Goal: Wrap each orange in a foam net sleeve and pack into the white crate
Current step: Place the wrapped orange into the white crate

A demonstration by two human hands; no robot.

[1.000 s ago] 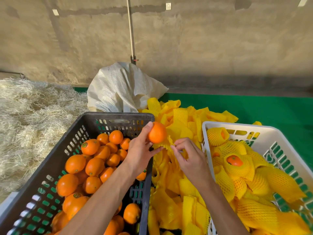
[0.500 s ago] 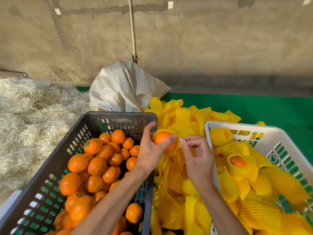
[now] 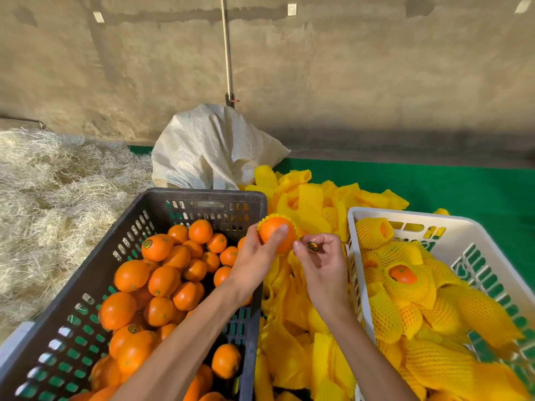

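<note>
Fruit-packing shed: orange crates (image 3: 162,198), straw (image 3: 58,198), bare concrete wall (image 3: 347,68).

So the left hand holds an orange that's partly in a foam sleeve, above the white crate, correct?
Not quite. In the head view the left hand holds the orange, partly in its foam sleeve, above the gap between the black crate and the pile of sleeves, not above the white crate.

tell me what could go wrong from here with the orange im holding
1. The foam net sleeve only rings the far side of the orange; it could slip off before packing.
2. The left hand holds the orange over the gap between crates, so a slip may drop it into the loose sleeves.
3. The right hand pinches a small dark sticker-like thing, leaving few fingers to pull the sleeve.
</note>
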